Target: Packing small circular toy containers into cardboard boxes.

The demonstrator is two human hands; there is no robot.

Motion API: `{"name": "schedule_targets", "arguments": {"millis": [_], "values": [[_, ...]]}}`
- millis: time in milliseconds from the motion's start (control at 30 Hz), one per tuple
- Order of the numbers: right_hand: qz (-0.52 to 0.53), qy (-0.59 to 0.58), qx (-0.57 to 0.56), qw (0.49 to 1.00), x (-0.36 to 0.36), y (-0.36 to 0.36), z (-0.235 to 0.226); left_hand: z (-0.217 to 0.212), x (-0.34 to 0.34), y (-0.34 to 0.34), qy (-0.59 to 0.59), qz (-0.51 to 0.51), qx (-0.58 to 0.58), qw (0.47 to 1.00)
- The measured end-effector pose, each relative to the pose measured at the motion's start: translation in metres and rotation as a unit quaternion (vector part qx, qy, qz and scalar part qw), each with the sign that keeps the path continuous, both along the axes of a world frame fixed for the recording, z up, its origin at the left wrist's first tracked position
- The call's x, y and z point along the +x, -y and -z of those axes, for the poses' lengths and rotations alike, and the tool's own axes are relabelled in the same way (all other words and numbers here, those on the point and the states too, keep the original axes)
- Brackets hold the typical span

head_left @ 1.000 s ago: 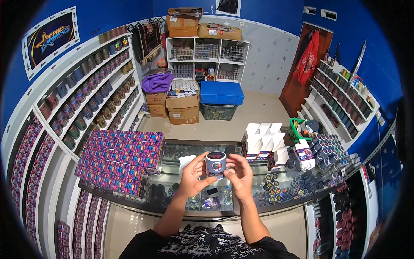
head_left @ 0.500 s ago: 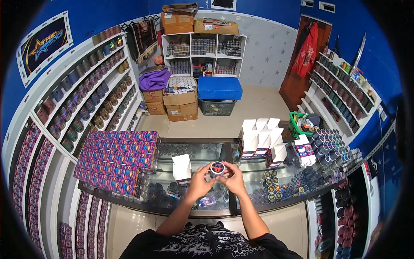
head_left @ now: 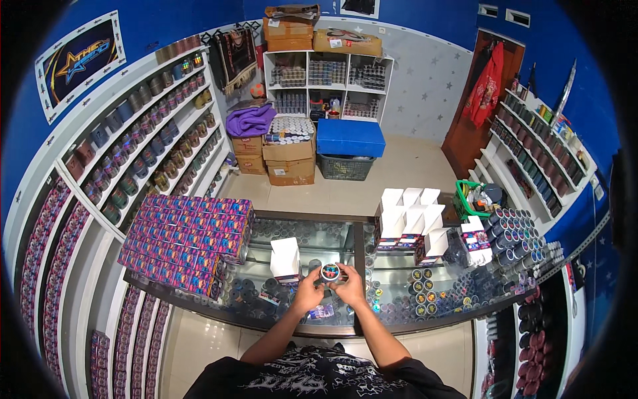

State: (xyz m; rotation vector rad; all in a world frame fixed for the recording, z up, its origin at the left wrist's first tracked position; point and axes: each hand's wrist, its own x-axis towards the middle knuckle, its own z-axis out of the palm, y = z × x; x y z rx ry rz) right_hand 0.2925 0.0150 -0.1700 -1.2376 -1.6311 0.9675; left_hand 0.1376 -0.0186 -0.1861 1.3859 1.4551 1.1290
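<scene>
Between both hands, over the glass counter (head_left: 319, 247), I hold a round spool of thread (head_left: 330, 272) with a white rim and a dark, colourful label on its upper face. My left hand (head_left: 309, 292) grips its left side and my right hand (head_left: 349, 287) its right side, fingers curled round it. Just left of the spool stands a small carton (head_left: 286, 260) with its white flaps up. A printed paper (head_left: 320, 311) lies near the front edge, below my hands. Several spools with yellow-marked labels (head_left: 423, 292) stand to the right.
Stacked patterned boxes (head_left: 186, 233) cover the counter's left end. Right of centre is a cluster of open cartons (head_left: 407, 219). Farther right are piled dark spools (head_left: 515, 233) and a green basket (head_left: 468, 199). The counter's dark front edge (head_left: 392, 327) runs before me.
The spool has come slightly lower and nearer to me, its label turned a little. Both hands still hold it. The whole view has shifted slightly.
</scene>
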Motion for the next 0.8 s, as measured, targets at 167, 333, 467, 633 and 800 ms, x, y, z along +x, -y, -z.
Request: {"name": "schedule_targets", "arguments": {"millis": [167, 333, 467, 633, 800], "values": [[0.001, 0.026, 0.016, 1.0, -0.006, -0.004, 0.0, -0.004, -0.001, 0.008, 0.026, 0.002, 0.018, 1.0], [-0.006, 0.039, -0.004, 0.999, -0.011, -0.005, 0.009, -0.04, -0.017, 0.032, 0.003, 0.007, 0.032, 0.999], [-0.02, 0.045, -0.012, 0.999, -0.016, -0.003, -0.002, -0.068, -0.061, 0.063, -0.068, -0.125, -0.003, 0.99], [-0.028, 0.036, -0.084, 0.995, -0.014, -0.005, 0.002, -0.085, -0.129, 0.066, -0.168, -0.162, 0.116, 0.965], [-0.026, 0.092, -0.038, 0.995, -0.026, -0.011, -0.011, -0.052, -0.173, 0.034, -0.079, 0.005, -0.054, 0.995]]}}
